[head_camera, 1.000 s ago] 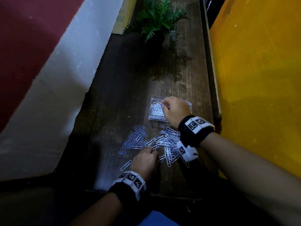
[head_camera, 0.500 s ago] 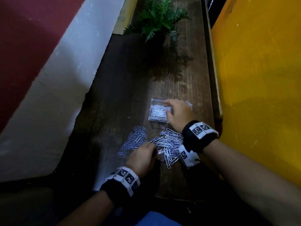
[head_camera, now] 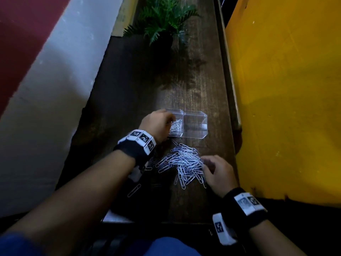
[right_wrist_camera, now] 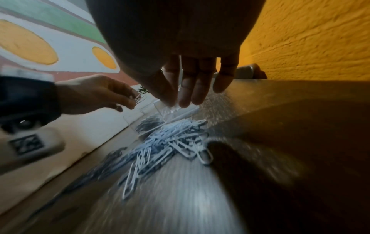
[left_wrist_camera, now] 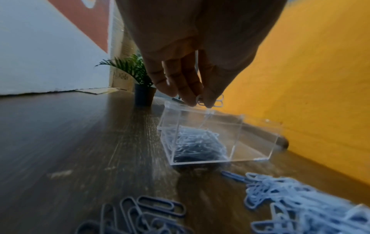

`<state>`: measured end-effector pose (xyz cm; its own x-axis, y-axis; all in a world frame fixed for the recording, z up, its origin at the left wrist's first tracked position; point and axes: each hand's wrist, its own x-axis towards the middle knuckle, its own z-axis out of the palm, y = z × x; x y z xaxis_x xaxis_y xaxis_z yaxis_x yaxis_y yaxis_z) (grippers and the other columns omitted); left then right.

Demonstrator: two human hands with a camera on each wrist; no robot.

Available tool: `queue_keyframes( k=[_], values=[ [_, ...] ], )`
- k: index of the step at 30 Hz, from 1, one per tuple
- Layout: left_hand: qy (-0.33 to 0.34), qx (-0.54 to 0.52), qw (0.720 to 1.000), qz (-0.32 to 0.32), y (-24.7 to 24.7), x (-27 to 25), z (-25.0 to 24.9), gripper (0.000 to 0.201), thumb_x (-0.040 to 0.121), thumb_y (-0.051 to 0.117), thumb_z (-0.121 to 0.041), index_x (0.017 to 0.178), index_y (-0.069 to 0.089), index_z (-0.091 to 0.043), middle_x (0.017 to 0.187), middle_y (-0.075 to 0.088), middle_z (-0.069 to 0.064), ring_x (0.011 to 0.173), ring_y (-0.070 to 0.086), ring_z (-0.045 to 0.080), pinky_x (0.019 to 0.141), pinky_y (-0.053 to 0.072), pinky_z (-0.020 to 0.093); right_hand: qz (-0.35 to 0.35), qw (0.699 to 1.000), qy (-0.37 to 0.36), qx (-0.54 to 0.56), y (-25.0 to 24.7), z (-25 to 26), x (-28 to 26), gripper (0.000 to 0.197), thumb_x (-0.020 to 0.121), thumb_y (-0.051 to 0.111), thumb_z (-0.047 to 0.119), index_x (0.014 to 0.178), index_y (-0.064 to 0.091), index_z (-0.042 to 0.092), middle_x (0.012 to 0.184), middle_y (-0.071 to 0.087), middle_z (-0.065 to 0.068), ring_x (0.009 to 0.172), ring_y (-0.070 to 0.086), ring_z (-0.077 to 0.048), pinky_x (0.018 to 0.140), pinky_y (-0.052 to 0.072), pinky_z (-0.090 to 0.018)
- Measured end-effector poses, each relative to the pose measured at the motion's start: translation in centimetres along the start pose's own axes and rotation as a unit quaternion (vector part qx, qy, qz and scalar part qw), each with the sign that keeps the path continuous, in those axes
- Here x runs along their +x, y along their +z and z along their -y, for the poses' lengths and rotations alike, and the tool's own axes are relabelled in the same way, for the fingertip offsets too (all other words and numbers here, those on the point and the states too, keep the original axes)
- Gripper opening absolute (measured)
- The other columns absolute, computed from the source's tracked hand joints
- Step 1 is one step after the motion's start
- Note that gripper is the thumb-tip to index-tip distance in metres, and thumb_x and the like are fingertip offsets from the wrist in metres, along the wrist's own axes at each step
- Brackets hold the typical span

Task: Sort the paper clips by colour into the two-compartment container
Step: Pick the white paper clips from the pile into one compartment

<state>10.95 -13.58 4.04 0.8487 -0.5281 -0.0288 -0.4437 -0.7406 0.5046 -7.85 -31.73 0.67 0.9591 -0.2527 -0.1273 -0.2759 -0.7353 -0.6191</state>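
A clear two-compartment container (head_camera: 195,134) stands on the dark wooden table (head_camera: 129,89). Its left compartment holds pale clips (head_camera: 176,126); the right one looks empty. My left hand (head_camera: 170,120) hovers over the left compartment and pinches a few paper clips (left_wrist_camera: 219,101) between thumb and fingers just above the container (left_wrist_camera: 236,142). Nearer me lies a pile of white clips (head_camera: 184,163), with darker blue clips (left_wrist_camera: 152,210) to its left. My right hand (head_camera: 204,163) is at the pile's right edge, its fingers (right_wrist_camera: 190,95) straight above the white clips (right_wrist_camera: 166,139) and holding nothing.
A potted fern (head_camera: 164,21) stands at the table's far end. A yellow wall (head_camera: 286,89) runs close along the right edge, a white and red wall (head_camera: 46,80) along the left. One stray clip (head_camera: 134,190) lies near the front edge.
My right hand has left the container and come back to the pile. My left hand has risen from the pile to the left compartment with clips pinched in it.
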Motion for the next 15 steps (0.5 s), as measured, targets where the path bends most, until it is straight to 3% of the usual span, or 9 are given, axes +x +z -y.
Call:
queue_keyframes(
  k=[2,5,8,10,12,15],
  values=[
    [0.014,0.041,0.999,0.016,0.3,0.6,-0.2,0.019,0.09,0.055,-0.021,0.104,0.067,-0.024,0.104,0.066,-0.003,0.095,0.06,0.019,0.08,0.05,0.034,0.018,0.999,-0.019,-0.034,0.7,-0.1,-0.9,0.019,0.083,0.068,0.017,0.101,0.068,0.023,0.091,0.061,0.012,0.087,0.056,-0.01,0.08,0.049,-0.037],
    [0.024,0.068,0.997,0.001,0.7,0.7,0.0,0.023,0.088,0.061,-0.029,0.11,0.064,-0.025,0.108,0.064,-0.002,0.102,0.056,0.021,0.085,0.046,0.036,0.048,0.994,-0.048,-0.085,1.6,0.2,-2.1,0.017,0.084,0.067,0.022,0.099,0.068,0.028,0.092,0.06,0.014,0.085,0.052,-0.005,0.077,0.04,-0.028],
    [0.019,0.013,0.998,-0.059,0.7,-1.4,0.2,0.018,0.085,0.064,-0.029,0.102,0.066,-0.024,0.098,0.062,-0.002,0.092,0.055,0.021,0.078,0.047,0.037,0.067,0.99,-0.062,-0.107,2.4,0.7,-3.0,0.019,0.085,0.066,0.026,0.104,0.067,0.029,0.093,0.061,0.014,0.085,0.054,-0.006,0.076,0.037,-0.025],
    [0.035,0.001,0.997,-0.065,1.2,-4.0,0.5,0.012,0.082,0.066,-0.024,0.093,0.068,-0.022,0.09,0.061,-0.001,0.082,0.057,0.022,0.069,0.049,0.037,0.076,0.99,-0.054,-0.109,2.8,0.9,-3.1,0.023,0.086,0.064,0.029,0.109,0.065,0.028,0.097,0.062,0.012,0.09,0.056,-0.009,0.079,0.038,-0.025],
    [0.038,0.023,0.999,-0.027,2.3,-6.9,1.1,0.01,0.079,0.065,-0.021,0.089,0.068,-0.021,0.088,0.061,0.001,0.08,0.059,0.025,0.065,0.05,0.036,0.079,0.991,-0.04,-0.103,3.1,1.2,-3.0,0.025,0.087,0.063,0.034,0.112,0.064,0.027,0.1,0.063,0.011,0.092,0.057,-0.009,0.081,0.039,-0.024],
    [-0.029,0.044,0.996,0.065,3.9,-9.8,2.0,0.017,0.087,0.059,-0.031,0.099,0.066,-0.022,0.099,0.059,-0.002,0.092,0.058,0.022,0.073,0.048,0.032,0.056,0.993,-0.025,-0.1,3.4,1.7,-2.4,0.024,0.086,0.063,0.042,0.104,0.065,0.027,0.094,0.064,0.01,0.086,0.057,-0.007,0.078,0.045,-0.024]
  ],
)
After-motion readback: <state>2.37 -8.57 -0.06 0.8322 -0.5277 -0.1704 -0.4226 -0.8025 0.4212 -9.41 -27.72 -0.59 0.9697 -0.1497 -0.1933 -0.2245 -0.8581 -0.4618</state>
